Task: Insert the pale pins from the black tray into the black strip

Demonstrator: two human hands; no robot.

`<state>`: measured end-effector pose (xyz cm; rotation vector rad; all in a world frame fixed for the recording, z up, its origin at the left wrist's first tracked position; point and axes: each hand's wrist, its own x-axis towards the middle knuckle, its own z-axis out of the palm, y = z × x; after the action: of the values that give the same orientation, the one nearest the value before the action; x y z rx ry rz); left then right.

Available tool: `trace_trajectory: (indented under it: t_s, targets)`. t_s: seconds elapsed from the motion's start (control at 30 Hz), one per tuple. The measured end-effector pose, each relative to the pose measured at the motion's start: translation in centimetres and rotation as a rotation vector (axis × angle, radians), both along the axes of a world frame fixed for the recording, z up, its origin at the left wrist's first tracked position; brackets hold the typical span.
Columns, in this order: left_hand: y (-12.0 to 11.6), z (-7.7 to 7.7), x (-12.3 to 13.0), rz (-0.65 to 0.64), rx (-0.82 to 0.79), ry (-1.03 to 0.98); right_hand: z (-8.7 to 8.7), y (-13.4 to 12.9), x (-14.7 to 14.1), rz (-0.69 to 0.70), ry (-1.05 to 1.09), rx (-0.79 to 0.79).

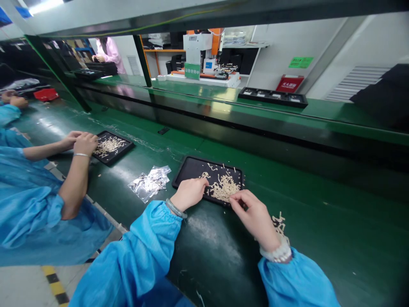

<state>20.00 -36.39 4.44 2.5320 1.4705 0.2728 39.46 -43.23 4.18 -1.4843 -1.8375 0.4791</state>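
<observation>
A black tray [188, 169] lies on the green table, with a heap of small beige pieces [225, 186] toward its right side. My left hand [190, 194] is over the tray's front edge, its fingers pinched together beside a few beige pieces; whatever they hold is too small to make out. At the tray's front right corner, my right hand [254, 215] has thumb and forefinger closed at the edge of the heap. What is between those fingertips cannot be made out. More beige pieces [279, 224] lie on the table just beyond my right wrist.
Clear plastic bags [151, 182] lie left of the tray. Farther left, a person's hands [83, 143] work at another black tray [119, 157] of beige pieces. A raised ledge [204, 115] runs along the back, with a black compartment tray [273, 97] above it.
</observation>
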Motion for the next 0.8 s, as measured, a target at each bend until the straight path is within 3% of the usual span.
trace_trajectory:
  t_s: [0.13, 0.27, 0.8]
  targets:
    - [-0.2, 0.3, 0.2, 0.039, 0.067, -0.041, -1.2, -0.3, -1.0, 0.017, -0.357, 0.162]
    - [-0.3, 0.7, 0.3, 0.051, 0.109, -0.099, -1.7, -0.5, -1.5, 0.009, -0.553, 0.229]
    - [-0.6, 0.6, 0.4, 0.043, 0.134, -0.148, -1.1, -0.5, -2.3, 0.068, -0.687, 0.279]
